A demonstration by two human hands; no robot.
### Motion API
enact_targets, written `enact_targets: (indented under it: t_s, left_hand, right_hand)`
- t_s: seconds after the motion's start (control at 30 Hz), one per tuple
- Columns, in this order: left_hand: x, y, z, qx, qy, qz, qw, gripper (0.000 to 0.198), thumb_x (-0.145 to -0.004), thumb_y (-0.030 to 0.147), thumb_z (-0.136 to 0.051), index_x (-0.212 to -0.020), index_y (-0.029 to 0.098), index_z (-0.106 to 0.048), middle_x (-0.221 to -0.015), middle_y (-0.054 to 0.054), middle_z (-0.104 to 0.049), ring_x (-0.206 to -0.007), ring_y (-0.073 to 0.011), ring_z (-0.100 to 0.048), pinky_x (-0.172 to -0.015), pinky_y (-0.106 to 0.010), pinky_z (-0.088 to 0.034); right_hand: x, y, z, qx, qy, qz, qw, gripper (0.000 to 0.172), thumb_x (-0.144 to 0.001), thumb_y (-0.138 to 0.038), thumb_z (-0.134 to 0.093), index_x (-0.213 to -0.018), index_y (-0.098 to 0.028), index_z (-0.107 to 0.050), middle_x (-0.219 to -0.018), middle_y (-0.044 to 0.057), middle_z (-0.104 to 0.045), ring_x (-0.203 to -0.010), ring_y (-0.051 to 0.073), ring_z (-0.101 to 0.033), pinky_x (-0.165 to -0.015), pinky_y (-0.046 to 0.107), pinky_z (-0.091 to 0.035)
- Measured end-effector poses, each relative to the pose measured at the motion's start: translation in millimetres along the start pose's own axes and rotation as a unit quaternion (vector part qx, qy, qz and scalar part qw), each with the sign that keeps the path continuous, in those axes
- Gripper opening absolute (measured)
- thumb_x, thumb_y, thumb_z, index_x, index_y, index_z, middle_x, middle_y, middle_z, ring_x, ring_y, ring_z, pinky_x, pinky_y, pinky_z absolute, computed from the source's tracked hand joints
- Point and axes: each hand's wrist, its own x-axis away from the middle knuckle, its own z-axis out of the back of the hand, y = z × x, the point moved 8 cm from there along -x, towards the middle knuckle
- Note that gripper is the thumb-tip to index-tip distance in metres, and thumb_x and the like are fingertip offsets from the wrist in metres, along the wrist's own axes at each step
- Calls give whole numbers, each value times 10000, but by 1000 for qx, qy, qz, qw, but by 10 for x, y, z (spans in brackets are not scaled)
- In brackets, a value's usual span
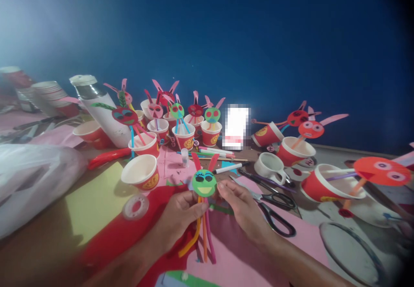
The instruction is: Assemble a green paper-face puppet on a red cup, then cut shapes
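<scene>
A paper rabbit puppet [204, 189] with a round green face, pink ears and a yellow mouth is held upright over pink paper. Orange, yellow and purple strips [204, 235] hang below its face. My left hand [186, 209] pinches the strips just under the face, thumb across the front. At the face's right edge, my right hand [237, 203] has its thumb and fingertips closed together on the rim. An empty red paper cup [140, 170] stands beyond my left hand. Black-handled scissors [278, 222] lie to the right of my right hand.
Several cups with similar puppets stand at the back, one being a green-faced puppet [212, 116]. A white flask [103, 114] leans at the left beside a plastic bag [35, 179]. Near the middle are markers [216, 152], a white mug [270, 167] and a tape roll [136, 207].
</scene>
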Motion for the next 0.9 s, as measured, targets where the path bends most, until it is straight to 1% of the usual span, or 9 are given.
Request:
enact_targets:
  t_s: [0.13,0.27,0.5,0.67,0.73,0.9]
  left_hand:
    - [9,4,-21,19,-3,4,1000,246,-692,269,-732,-890,126,-704,-816,-83,-715,-796,-210,-657,-807,-310,-476]
    - [11,4,-2,18,15,5,1000,244,-673,264,-748,-868,124,-708,-799,-85,-716,-776,-214,-659,-779,-306,-484]
    - [16,22,13,4,23,-2,1000,182,-687,262,-742,-801,125,-706,-743,-67,-699,-747,-183,-641,-770,-277,-462]
    - [20,-9,57,3,38,1,999,151,-677,252,-751,-744,131,-691,-660,-29,-666,-620,-132,-596,-713,-265,-456]
    - [18,-12,56,6,37,0,999,141,-680,246,-748,-731,131,-686,-651,-21,-657,-596,-121,-583,-714,-267,-457]
    - [21,13,16,4,34,3,999,201,-670,261,-752,-813,127,-708,-709,-46,-679,-694,-162,-618,-753,-273,-459]
  right_hand:
    - [3,8,13,-10,7,-3,1000,341,-889,-403,-484,-649,-179,-575,-670,-13,-526,-679,135,-491,-664,246,-411]
    - [7,24,8,-17,7,-10,1000,345,-890,-421,-477,-673,-180,-594,-689,-1,-547,-698,150,-507,-674,262,-411]
    - [2,65,-35,-39,-19,-26,999,285,-837,-431,-568,-740,-166,-608,-696,-10,-547,-685,139,-502,-669,271,-409]
    - [-3,113,-44,-50,-18,-27,998,214,-799,-383,-630,-746,-176,-620,-704,-23,-583,-665,119,-520,-652,250,-417]
    - [-8,127,-53,-55,-17,-27,998,199,-793,-367,-637,-741,-176,-624,-699,-22,-595,-652,117,-528,-644,250,-424]
    - [-19,137,-63,-57,-14,-25,998,177,-790,-335,-637,-716,-175,-620,-675,-25,-589,-624,114,-528,-620,243,-427]
